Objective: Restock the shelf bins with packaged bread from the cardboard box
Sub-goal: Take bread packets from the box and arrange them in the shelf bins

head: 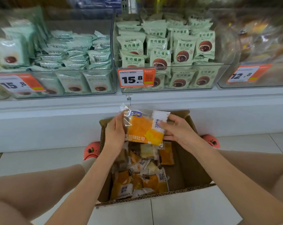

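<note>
Both hands hold a small stack of bread packs [144, 127] above the box [186, 159], below the shelf bins. To do this well, the person should keep the stack squared, lift it level, and pick the bin [251, 46] with matching bread. The left hand [115, 132] grips the stack's left edge, fingers curled behind; the right hand [178, 129] pinches the right edge, thumb on top.
</note>
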A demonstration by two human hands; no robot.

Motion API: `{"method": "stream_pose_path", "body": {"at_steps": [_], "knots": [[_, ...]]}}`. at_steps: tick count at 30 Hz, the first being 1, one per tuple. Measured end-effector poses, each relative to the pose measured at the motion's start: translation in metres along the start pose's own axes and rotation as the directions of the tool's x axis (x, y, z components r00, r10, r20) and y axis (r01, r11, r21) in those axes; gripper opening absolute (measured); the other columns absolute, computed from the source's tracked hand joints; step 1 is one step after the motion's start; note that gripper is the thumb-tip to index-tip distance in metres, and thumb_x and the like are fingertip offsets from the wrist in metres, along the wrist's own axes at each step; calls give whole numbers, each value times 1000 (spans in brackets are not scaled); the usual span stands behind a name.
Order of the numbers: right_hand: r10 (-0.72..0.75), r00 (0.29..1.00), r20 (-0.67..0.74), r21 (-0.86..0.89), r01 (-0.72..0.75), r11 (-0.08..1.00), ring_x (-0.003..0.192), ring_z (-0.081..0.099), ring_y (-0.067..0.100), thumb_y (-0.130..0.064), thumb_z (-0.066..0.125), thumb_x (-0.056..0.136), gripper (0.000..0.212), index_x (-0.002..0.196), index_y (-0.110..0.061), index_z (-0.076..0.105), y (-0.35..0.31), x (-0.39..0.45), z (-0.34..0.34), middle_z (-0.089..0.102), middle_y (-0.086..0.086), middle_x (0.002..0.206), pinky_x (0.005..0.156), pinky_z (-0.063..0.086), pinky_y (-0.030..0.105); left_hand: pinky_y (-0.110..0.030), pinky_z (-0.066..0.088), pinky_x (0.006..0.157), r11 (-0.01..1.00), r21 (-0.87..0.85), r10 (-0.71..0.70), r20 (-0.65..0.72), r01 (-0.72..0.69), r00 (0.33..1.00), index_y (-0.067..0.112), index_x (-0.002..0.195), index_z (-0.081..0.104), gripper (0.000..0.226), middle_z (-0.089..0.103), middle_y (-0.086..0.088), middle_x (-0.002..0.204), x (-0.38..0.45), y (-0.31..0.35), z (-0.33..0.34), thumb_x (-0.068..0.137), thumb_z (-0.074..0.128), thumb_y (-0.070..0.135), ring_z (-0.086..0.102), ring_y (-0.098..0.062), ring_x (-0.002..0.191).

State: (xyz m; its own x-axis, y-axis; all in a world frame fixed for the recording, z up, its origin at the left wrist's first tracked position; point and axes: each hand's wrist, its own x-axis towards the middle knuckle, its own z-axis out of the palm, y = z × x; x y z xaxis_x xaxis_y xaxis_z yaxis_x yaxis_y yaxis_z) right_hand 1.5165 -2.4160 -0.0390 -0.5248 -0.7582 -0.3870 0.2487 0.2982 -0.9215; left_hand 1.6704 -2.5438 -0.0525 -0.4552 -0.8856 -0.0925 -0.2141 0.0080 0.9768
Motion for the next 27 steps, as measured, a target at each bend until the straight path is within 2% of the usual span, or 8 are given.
{"method": "stream_pose_path", "body": {"at_steps": [7, 10, 12, 14, 16, 19, 23, 27], "knots": [[-396, 918, -34, -45, 394, 918, 82, 71, 22, -11, 66, 86, 12, 97, -16, 65, -151, -26, -7, 73, 7, 95, 74, 60, 39, -51, 46, 61, 914, -51, 393, -126, -401, 911, 8, 84, 66, 70, 52, -32, 64, 27, 138, -12, 93, 22, 62, 50, -38, 58], [-525, 849, -47, -73, 522, 850, 77, 71, 17, -11, 64, 88, 11, 96, -17, 64, -222, -43, -13, 74, 3, 92, 69, 60, 32, -42, 50, 67, 863, -150, 443, -239, -483, 864, 33, 89, 68, 52, 64, -5, 60, 39, 205, -20, 99, 21, 52, 61, -25, 63], [-599, 798, -67, -70, 595, 801, 75, 71, 14, -11, 63, 88, 10, 95, -18, 62, -266, -54, -19, 73, 0, 90, 68, 60, 30, -37, 51, 66, 787, -51, 562, -353, -615, 748, 31, 83, 66, 52, 67, 4, 67, 44, 242, -28, 93, 23, 57, 64, -18, 67], [-671, 734, -104, -65, 668, 741, 78, 71, 17, -12, 63, 88, 11, 98, -17, 62, -311, -62, -27, 73, 3, 92, 70, 60, 35, -33, 38, 59, 665, 244, 737, -364, -706, 569, 21, 81, 60, 51, 59, 5, 66, 54, 272, -32, 93, 20, 50, 56, -16, 65], [-746, 644, -170, -93, 743, 663, 83, 70, 21, -15, 64, 88, 9, 96, -17, 62, -355, -64, -35, 72, 8, 97, 74, 59, 40, -33, 30, 62, 513, 495, 858, -315, -701, 406, 9, 87, 57, 47, 54, 0, 73, 63, 304, -29, 95, 22, 39, 50, -22, 73], [-802, 532, -271, -167, 795, 583, 85, 67, 24, -19, 67, 87, 12, 90, -11, 58, -411, -51, -39, 69, 13, 94, 79, 57, 47, -37, 37, 79, 232, 673, 972, -132, -702, 194, 2, 102, 61, 44, 62, -11, 95, 94, 341, -13, 98, 28, 31, 55, -30, 91], [-810, 550, -202, -252, 770, 586, 77, 64, 18, -17, 67, 88, 14, 83, -17, 54, -450, -10, -35, 64, 2, 80, 77, 55, 44, -40, 33, 102, 66, 821, 981, 49, -568, 185, -2, 118, 60, 49, 65, -16, 113, 144, 340, 16, 98, 29, 30, 60, -31, 104], [-770, 633, -81, -326, 713, 620, 71, 68, 10, -14, 65, 89, 7, 91, -16, 58, -464, 28, -21, 68, -1, 84, 60, 57, 23, -41, 29, 107, 56, 863, 997, -20, -502, 76, -1, 122, 56, 49, 66, -17, 110, 166, 324, 28, 100, 23, 29, 50, -29, 110]]}}
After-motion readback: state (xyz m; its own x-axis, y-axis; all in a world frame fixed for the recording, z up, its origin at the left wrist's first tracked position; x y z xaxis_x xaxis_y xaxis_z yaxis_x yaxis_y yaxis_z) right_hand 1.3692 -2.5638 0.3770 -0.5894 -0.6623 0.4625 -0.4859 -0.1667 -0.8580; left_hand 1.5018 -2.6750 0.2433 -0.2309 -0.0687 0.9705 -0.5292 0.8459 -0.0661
